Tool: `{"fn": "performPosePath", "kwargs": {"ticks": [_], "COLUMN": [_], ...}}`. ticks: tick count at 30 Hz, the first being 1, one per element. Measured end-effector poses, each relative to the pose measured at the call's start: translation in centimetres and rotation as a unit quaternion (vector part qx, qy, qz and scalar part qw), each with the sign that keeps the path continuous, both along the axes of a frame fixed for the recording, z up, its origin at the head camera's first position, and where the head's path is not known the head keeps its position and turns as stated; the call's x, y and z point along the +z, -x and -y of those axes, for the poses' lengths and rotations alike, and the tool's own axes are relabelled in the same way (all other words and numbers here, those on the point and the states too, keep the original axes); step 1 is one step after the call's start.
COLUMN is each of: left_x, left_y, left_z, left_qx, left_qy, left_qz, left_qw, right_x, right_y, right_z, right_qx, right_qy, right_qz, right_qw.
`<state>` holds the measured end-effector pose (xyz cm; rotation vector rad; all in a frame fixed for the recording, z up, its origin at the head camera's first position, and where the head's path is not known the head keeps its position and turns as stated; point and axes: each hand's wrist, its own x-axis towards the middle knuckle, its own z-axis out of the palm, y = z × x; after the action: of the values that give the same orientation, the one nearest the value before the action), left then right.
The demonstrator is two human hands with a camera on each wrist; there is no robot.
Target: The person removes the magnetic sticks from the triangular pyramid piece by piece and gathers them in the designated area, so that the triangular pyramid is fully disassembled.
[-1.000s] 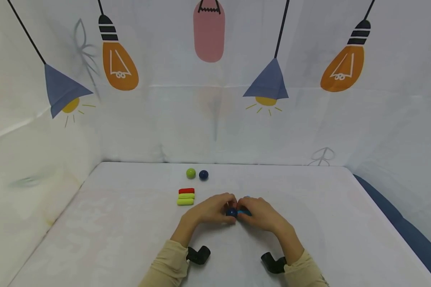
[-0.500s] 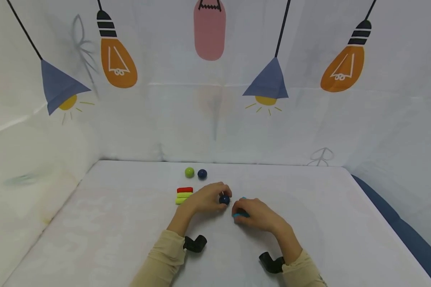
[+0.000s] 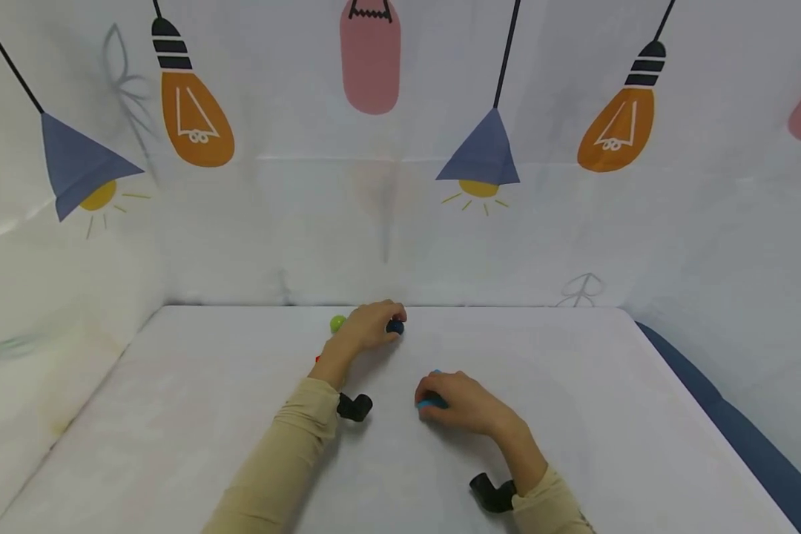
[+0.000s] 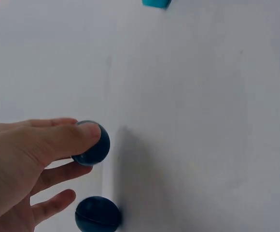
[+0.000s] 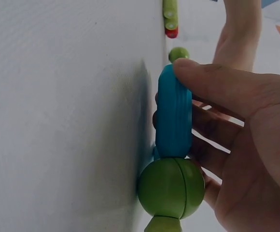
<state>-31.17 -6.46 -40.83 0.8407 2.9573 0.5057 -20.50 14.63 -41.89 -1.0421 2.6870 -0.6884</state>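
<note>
Your left hand (image 3: 374, 325) has moved forward, away from your right hand (image 3: 459, 400), pinching a blue ball (image 4: 92, 150); a loose blue ball (image 4: 99, 215) lies just beside it on the little-finger side, nearest this hand. Your right hand grips a blue block (image 5: 175, 116), long axis running from thumb tip to a touching green ball (image 5: 171, 188). Count two blue balls, one clear blue block, another green ball (image 3: 337, 323) left of your left hand, two lime sticks (image 5: 170, 9) and one red stick (image 5: 171, 34).

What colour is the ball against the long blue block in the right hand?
Green ball, seen best in the right wrist view.
</note>
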Motion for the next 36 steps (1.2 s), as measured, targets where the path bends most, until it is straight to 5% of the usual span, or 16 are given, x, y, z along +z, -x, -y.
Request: {"fn": "performPosePath", "kwargs": {"ticks": [7, 13, 16, 19, 23, 26, 31, 36], "left_x": [-0.8, -0.7, -1.2, -1.8, -2.4, -2.9, -3.5, -3.5], "left_y": [0.3, -1.5, -3.1, -4.7, -6.3, -6.8, -7.4, -8.3], "left_z": [1.3, 0.8, -0.1, -1.0, -2.2, -3.1, -3.7, -3.1], "left_qx": [0.019, 0.021, -0.013, -0.07, -0.134, -0.153, -0.116, -0.071], "left_qy": [0.03, -0.014, -0.05, -0.073, -0.084, -0.082, -0.07, -0.059], "left_qz": [0.012, -0.055, -0.059, -0.016, 0.064, 0.076, 0.034, 0.034], "left_qw": [0.9993, 0.9982, 0.9969, 0.9948, 0.9854, 0.9819, 0.9902, 0.9952], "right_x": [-0.1, 0.6, 1.4, 2.6, 4.1, 4.3, 3.8, 3.4], "right_y": [-0.4, -0.5, -0.7, -1.4, -2.4, -2.7, -2.6, -2.4], "right_z": [1.1, 1.4, 1.5, 1.6, 1.3, 1.0, 0.7, 0.5], "right_qx": [0.016, 0.019, 0.017, 0.012, -0.009, -0.031, -0.061, -0.092], "right_qy": [0.003, 0.004, -0.001, 0.001, -0.017, -0.046, -0.05, -0.047], "right_qz": [-0.005, -0.002, -0.01, -0.001, 0.074, 0.112, 0.144, 0.17], "right_qw": [1.0, 1.0, 1.0, 1.0, 0.997, 0.992, 0.986, 0.98]}}
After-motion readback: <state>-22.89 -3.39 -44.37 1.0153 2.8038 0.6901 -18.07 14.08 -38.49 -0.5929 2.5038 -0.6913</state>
